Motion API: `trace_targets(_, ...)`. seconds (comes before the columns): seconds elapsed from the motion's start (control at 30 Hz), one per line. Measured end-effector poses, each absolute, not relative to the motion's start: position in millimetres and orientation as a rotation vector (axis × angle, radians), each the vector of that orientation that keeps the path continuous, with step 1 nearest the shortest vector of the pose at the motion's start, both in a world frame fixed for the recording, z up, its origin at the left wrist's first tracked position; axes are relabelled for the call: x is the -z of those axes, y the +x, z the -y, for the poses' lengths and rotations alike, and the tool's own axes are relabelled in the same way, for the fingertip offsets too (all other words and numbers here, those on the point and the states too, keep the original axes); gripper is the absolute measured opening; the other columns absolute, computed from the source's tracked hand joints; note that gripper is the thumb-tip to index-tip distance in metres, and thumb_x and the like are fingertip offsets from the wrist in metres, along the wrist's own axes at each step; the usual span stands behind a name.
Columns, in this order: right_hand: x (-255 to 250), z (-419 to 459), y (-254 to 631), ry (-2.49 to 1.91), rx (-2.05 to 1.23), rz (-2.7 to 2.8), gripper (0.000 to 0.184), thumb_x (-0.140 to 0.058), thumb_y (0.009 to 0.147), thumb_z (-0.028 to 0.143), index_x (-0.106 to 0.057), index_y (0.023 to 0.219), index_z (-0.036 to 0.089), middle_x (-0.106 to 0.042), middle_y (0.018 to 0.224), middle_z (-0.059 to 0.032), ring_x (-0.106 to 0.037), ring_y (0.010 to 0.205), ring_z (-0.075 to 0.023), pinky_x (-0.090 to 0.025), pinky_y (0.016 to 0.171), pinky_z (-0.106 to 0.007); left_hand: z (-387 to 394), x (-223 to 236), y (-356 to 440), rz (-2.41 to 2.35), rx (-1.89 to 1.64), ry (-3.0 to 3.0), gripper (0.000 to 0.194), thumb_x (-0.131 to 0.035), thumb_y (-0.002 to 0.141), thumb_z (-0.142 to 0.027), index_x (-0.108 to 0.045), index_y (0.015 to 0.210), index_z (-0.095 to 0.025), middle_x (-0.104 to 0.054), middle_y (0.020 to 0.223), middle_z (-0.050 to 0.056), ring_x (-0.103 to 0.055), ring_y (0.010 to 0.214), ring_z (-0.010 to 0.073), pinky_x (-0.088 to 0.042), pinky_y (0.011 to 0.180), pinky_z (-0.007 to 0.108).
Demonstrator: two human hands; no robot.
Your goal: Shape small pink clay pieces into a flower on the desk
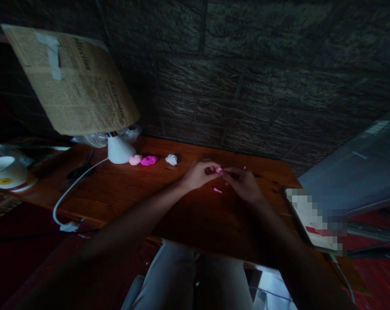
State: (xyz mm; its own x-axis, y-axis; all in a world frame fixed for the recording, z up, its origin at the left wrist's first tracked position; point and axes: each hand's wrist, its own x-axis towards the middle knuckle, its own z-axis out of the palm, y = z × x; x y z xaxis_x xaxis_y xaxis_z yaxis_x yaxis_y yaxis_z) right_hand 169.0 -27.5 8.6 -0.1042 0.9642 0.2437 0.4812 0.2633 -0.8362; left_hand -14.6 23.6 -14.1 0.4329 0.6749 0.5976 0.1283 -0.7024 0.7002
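Observation:
Over the wooden table point(130, 185), my left hand point(199, 174) pinches a small pink lump of modelling clay point(218, 170) between thumb and fingers. My right hand point(244, 185) meets it from the other side, its closed fingertips also on the pink clay. Just below the hands lies a small thin pink clay piece point(217, 190) on the tabletop. To the left sit a pale pink clay lump point(135, 159), a magenta clay lump point(149, 160) touching it, and a white clay lump point(171, 159) apart from them.
A lamp with a newspaper-print shade point(81, 86) stands at the left, its white cord point(60, 196) hanging over the front edge. Dark scissors point(81, 170) lie beside it, and a white cup point(2, 172) is farther left. A phone or tablet point(311, 219) rests at the right. A stone wall point(246, 86) closes the back.

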Motion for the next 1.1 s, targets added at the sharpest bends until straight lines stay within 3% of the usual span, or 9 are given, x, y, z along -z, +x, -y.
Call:
trace_targets(0.37,-11.5,31.1,168.5,-1.374,-0.547,1.841,0.026,-0.060,0.086,0.038,-0.078,0.093,0.021,-0.079,0.080,-0.0047,-0.071,0.062,-0.0194,-0.054,0.063,-0.031,-20.1,10.4,-15.2,-0.663,-1.208,2.157,0.009,-0.073,0.082,-0.016,-0.074,0.092,-0.016,-0.072,0.086,0.004,-0.065,0.076,0.0118,-0.051,0.068,0.022)
trace_targets(0.7,-8.9,29.9,171.6,-1.369,-0.506,1.836,0.021,-0.061,0.084,0.034,-0.077,0.092,0.024,-0.079,0.082,-0.0045,-0.070,0.065,-0.0201,-0.054,0.061,-0.031,-20.8,9.7,-15.0,-0.662,-1.136,1.976,0.013,-0.075,0.082,-0.022,-0.075,0.094,-0.015,-0.077,0.091,0.007,-0.070,0.080,0.0143,-0.054,0.074,0.026)
trace_targets(1.1,-7.6,27.3,174.5,-1.351,-0.650,1.746,0.034,-0.060,0.085,0.048,-0.076,0.093,0.020,-0.077,0.079,-0.0058,-0.067,0.061,-0.0180,-0.053,0.058,-0.030,-26.4,15.1,-13.5,-0.589,-1.159,1.841,0.020,-0.072,0.084,-0.022,-0.074,0.101,-0.013,-0.076,0.107,0.011,-0.072,0.095,0.0170,-0.057,0.088,0.033)
